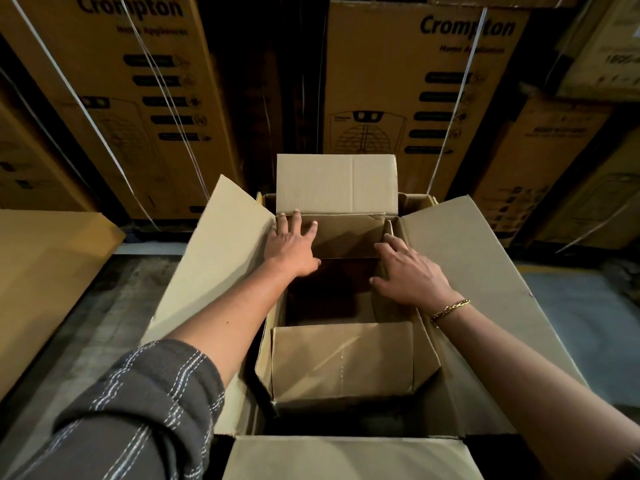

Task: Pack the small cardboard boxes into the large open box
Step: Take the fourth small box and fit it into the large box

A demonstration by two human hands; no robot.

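Hands reached forward from the lower corners of the frame into a small cardboard box [341,358] that sat, flaps open, inside the large open box [478,271] at the centre. The left hand [292,242] lay with fingers straight and spread against the small box's far left corner, fingertips at the foot of its upright rear flap and thumb pointing right along the inner wall, gripping nothing. The right hand [410,275] rested flat on the small box's right-hand flap, fingers extended and slightly fanned, thumb stretched toward the dark interior, also holding nothing. A gold chain bracelet [450,310] circled the right wrist. A dark grey sleeve [149,403] with pale stitched stripes was pushed up the left forearm.

"Crompton" and "Home Appliances" were printed in dark letters on the left tall carton [131,98] in the upper left, and again on the right tall carton [408,98] at upper centre, which carried a line drawing of a grilled appliance. The smaller print was too blurred to read.

White packing straps [457,109] ran across the tall cartons. A flat cardboard sheet [45,271] lay at the left edge. The large box's four flaps were spread outward, the near one across the bottom of the frame.
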